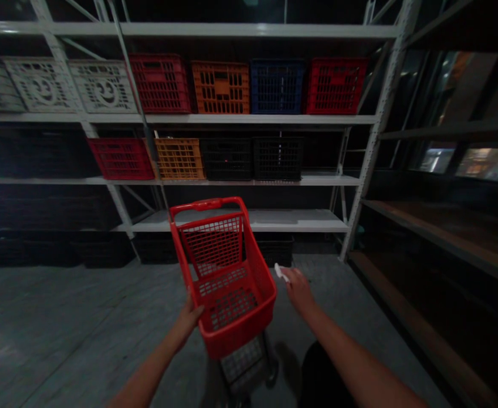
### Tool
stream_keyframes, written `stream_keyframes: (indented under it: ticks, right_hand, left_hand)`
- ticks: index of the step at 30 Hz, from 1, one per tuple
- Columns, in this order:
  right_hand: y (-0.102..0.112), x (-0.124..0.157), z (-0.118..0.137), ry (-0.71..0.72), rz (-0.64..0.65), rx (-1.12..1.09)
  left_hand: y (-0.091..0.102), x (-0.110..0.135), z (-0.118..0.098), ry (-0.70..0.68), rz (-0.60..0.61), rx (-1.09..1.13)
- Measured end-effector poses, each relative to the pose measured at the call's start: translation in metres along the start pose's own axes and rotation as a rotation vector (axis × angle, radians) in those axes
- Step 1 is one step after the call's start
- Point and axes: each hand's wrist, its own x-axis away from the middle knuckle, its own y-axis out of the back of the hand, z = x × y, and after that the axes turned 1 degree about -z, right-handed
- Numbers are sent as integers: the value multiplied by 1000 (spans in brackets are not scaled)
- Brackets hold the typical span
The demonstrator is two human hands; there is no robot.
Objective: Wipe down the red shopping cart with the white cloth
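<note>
A red plastic shopping cart (240,338) stands in front of me, its handle at the far end and its basket holding nothing that I can see. My left hand (190,315) grips the left rim of the basket, thumb over the edge and the other fingers hidden behind the wall. To the right of the cart, apart from it, my right hand (296,287) is closed around a crumpled white cloth (281,273), which may be a wipe or tissue. Part of the cloth sticks out past the fingers.
White metal shelving (249,119) spans the back, bearing red, orange, blue, black and white plastic crates such as an orange crate (221,88). Black crates sit at floor level. Along the right runs a darker shelf rack (444,241). Grey concrete floor (83,317) surrounds the cart.
</note>
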Motion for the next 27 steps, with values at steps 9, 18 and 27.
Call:
stream_keyframes:
  ticks: [9, 18, 27]
  right_hand:
    - [-49, 56, 28, 260, 91, -174]
    - [-45, 68, 68, 473, 250, -60]
    - [-70, 13, 44, 273, 130, -45]
  left_hand:
    - [20, -5, -21, -173, -200, -704]
    - [-67, 49, -38, -268, 160, -1251]
    - [-67, 39, -38, -325, 208, -1267]
